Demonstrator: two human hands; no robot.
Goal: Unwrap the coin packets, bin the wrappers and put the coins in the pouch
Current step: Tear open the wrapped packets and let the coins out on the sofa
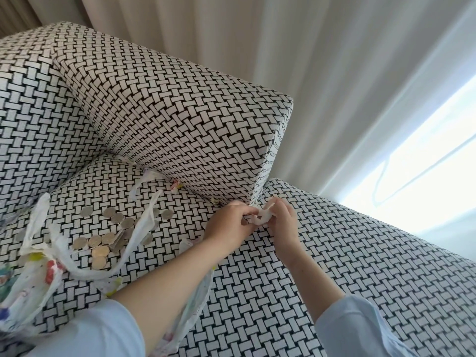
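Right below the near lower corner of the back cushion, two hands meet over the woven-patterned sofa seat. Both forearms reach up from the bottom edge, bare to the pale blue sleeves, and converge toward that corner.

The left hand is turned back-up, with fingers curled and tips pinching the left end of a small white coin packet. The right hand faces it with fingers bent and grips the packet's other end. The packet sits crumpled between the two sets of fingertips, held just beneath the cushion's corner. Whether it touches the seat cannot be told.

One packet is in hand. Loose coins lie on the seat well to the left of the cushion's corner, below the cushion's long bottom edge. At least a dozen show, some silver and some coppery, a few leaning edge-on in a short row. Several are partly under white strips, so no full count is possible.

Those strips belong to one white plastic bag with coloured print, spread farther left and lower than the coins.

Two small scraps lie against the cushion's bottom edge. A pink scrap is near its middle, and a pale scrap is just left of the left hand.
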